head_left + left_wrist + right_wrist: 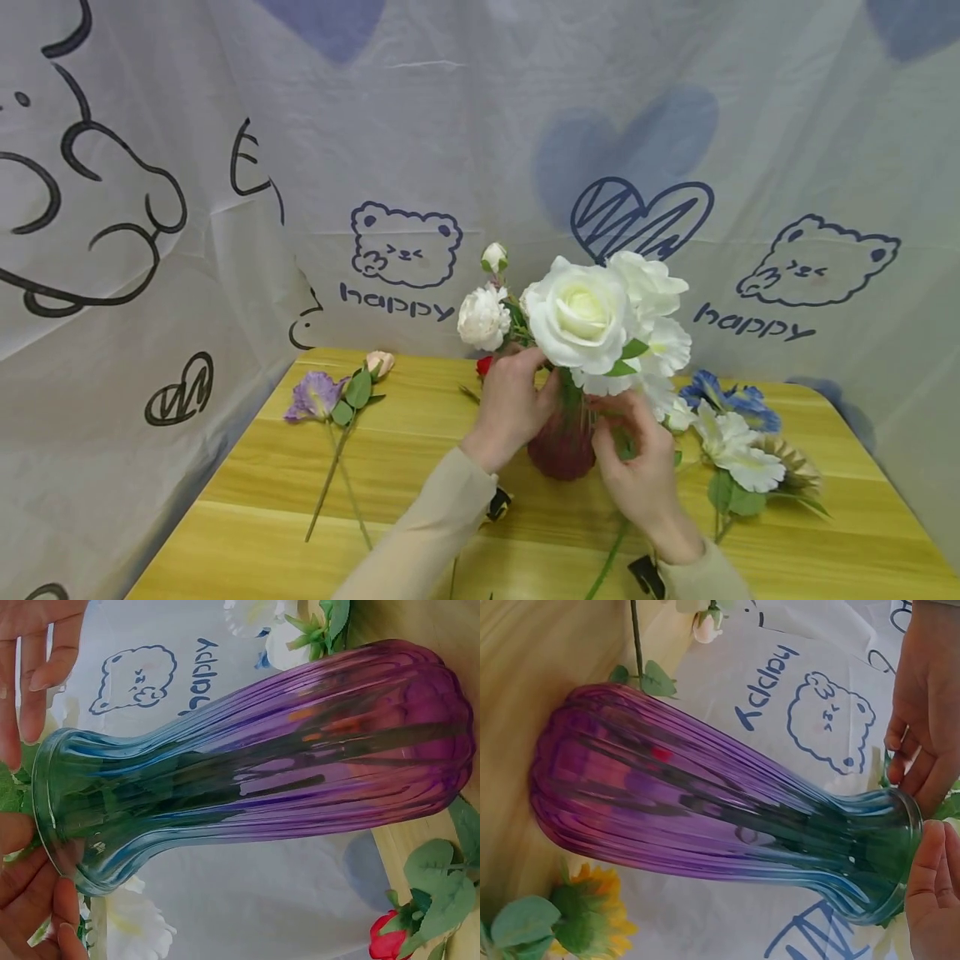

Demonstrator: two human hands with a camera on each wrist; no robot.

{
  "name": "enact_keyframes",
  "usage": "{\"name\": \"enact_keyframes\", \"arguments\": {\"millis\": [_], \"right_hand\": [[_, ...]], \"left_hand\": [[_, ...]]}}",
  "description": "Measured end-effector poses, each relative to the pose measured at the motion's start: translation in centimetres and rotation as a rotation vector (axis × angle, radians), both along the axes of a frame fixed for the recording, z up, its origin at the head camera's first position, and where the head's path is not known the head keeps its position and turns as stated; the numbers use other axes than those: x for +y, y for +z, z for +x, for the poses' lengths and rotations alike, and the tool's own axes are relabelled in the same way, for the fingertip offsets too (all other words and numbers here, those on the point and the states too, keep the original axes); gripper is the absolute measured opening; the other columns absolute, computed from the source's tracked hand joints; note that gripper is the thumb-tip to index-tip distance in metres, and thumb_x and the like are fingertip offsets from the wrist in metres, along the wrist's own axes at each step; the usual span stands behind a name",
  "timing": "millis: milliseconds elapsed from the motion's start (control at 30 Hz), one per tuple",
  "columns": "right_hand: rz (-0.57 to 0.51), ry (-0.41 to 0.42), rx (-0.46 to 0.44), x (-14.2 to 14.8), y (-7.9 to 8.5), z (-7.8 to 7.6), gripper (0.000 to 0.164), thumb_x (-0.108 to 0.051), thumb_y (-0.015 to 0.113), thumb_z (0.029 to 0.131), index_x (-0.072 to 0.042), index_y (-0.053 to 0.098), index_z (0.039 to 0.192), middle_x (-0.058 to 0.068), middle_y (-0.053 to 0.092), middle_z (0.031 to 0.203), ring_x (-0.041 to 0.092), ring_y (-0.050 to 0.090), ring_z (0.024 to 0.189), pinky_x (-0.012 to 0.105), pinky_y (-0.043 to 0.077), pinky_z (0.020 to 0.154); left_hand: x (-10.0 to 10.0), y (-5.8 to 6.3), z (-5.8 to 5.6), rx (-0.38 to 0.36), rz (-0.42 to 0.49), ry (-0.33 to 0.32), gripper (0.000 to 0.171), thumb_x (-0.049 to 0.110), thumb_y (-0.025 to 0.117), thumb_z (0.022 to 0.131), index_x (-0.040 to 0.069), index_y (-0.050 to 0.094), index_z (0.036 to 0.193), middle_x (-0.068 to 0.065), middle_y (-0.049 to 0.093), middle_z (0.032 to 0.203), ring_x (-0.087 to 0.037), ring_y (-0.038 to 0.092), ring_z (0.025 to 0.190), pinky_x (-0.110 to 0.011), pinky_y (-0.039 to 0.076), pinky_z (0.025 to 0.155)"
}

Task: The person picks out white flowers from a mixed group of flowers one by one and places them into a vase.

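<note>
A ribbed glass vase, purple below and teal at its flared neck, stands upright on the table; dark stems show through its wall. Above its mouth spread a large white rose, ruffled white flowers and a small white peony. My left hand is under the white rose, its bent fingers right at the rim among the greenery; I cannot tell whether it grips a stem. Opposite it, my right hand is beside the neck with fingers loosely bent and apart.
A purple flower and a pink bud lie at left. Blue flowers, a white flower and a tan bloom lie at right. Near the vase are a red rose and a yellow sunflower.
</note>
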State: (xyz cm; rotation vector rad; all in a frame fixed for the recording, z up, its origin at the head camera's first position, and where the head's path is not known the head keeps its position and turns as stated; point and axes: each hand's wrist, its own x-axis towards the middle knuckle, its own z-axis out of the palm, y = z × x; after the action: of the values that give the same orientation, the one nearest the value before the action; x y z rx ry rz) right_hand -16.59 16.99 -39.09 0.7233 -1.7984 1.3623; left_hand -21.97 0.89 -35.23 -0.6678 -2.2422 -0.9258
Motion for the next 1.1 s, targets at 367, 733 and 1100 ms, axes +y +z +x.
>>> {"name": "enact_keyframes", "arguments": {"millis": [367, 733, 1100], "right_hand": [[0.007, -0.060, -0.037, -0.1, -1.7, 0.8, 0.032, 0.023, 0.057, 0.076, 0.010, 0.065, 0.104, -0.007, 0.069, 0.101, -0.005, 0.064, 0.093, 0.010, 0.053, 0.080], [0.020, -0.026, -0.071, -0.4, -2.5, 1.1, 0.044, 0.025, 0.056, 0.076, 0.008, 0.062, 0.117, 0.006, 0.072, 0.102, 0.002, 0.068, 0.095, 0.012, 0.056, 0.080], [0.028, 0.015, -0.143, -0.3, -2.8, 0.9, 0.043, 0.022, 0.053, 0.084, 0.008, 0.060, 0.124, 0.021, 0.071, 0.106, 0.006, 0.068, 0.099, 0.016, 0.056, 0.079]], "left_hand": [[0.1, -0.9, 0.4, 0.073, 0.099, -0.023, 0.033, 0.013, 0.083, 0.077, 0.006, 0.073, 0.108, -0.008, 0.078, 0.100, -0.022, 0.073, 0.091, -0.037, 0.057, 0.086], [0.3, -1.6, 0.4, 0.163, 0.187, -0.005, 0.026, 0.011, 0.080, 0.079, 0.002, 0.073, 0.103, -0.011, 0.078, 0.091, -0.025, 0.069, 0.079, -0.034, 0.055, 0.070], [0.7, -0.5, 0.0, 0.128, 0.034, 0.108, 0.027, -0.008, 0.074, 0.075, 0.008, 0.071, 0.097, -0.005, 0.074, 0.082, -0.021, 0.065, 0.068, -0.032, 0.052, 0.059]]}}
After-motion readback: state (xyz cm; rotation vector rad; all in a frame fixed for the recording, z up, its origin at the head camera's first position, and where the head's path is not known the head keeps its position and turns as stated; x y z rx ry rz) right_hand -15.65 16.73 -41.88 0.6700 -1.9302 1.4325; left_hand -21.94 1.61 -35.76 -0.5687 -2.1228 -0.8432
